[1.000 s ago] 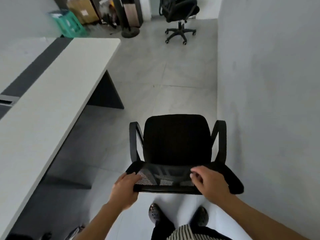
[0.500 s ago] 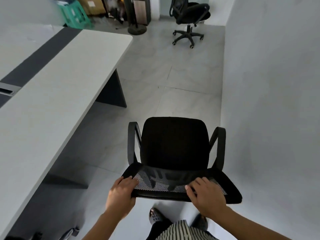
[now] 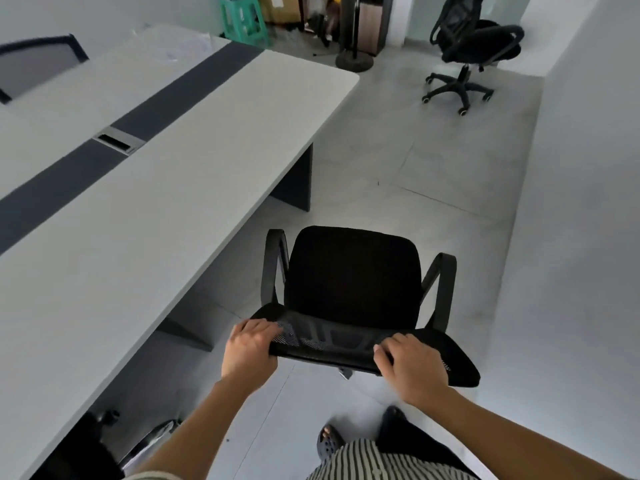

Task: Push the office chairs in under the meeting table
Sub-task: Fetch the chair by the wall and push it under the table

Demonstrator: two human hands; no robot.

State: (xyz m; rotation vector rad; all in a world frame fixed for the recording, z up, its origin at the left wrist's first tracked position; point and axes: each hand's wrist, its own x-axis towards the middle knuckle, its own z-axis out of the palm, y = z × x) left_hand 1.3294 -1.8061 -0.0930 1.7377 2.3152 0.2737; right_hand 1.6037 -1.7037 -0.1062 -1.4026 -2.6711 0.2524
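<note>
While the left hand (image 3: pixel 251 351) and right hand (image 3: pixel 414 370) grip its backrest (image 3: pixel 329 341), the chair (image 3: pixel 353 289) stands beside the counter (image 3: pixel 138 220), not yet under it.

Head view: each hand's fingers (image 3: pixel 258 327) curl over the mesh backrest's top edge. The seat (image 3: pixel 349 265) lies just ahead of the fingers. The counter edge runs near on their left, apart from the armrest (image 3: pixel 273 268). Best, I judge, to swing the seat left to face the counter, then push evenly with both hands, watching clearance under the top. Far ahead on their right stands a second chair (image 3: pixel 474 53).
</note>
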